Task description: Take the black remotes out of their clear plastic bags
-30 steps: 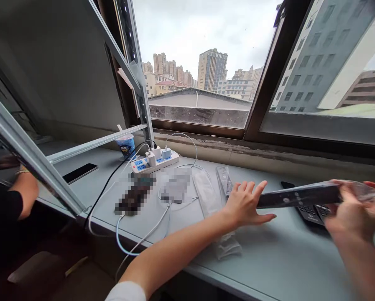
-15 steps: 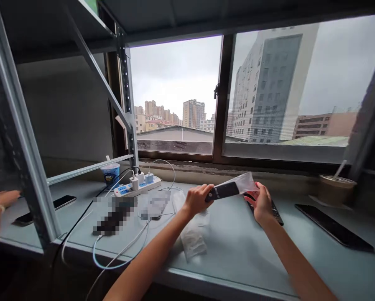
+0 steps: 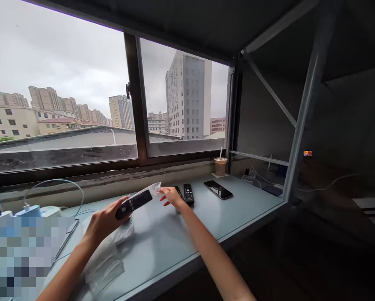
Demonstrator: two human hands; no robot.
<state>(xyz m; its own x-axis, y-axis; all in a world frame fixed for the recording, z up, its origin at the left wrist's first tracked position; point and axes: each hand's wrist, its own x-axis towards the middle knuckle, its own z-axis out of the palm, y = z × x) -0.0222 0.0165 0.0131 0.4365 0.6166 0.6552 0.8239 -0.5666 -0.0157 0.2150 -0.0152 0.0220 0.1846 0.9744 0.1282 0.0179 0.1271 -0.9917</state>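
My left hand [image 3: 107, 217] is wrapped round the near end of a black remote control [image 3: 135, 204], which is tilted up above the table. A clear plastic sleeve [image 3: 154, 188] shows along and past the far end of the remote. The thumb and fingertips of my right hand [image 3: 174, 197] are closed at the loose end of this sleeve. Just beyond my right hand lie two black remotes on the table, one upright in view [image 3: 189, 194] and one partly hidden [image 3: 178, 191]. Crumpled clear plastic bags [image 3: 105, 265] lie under and beside my left forearm.
A black smartphone [image 3: 218, 189] lies on the pale table [image 3: 253, 205], with an iced drink cup [image 3: 220, 166] behind it. Charger plugs [image 3: 29, 211] and cables stand at left, partly pixelated. A metal rack post [image 3: 302, 113] rises at right, and a window runs along the back.
The view has swung to the right, bringing the right-hand rack into sight. Both hands still hold the remote and its sleeve, the remote's face now turned more toward me.
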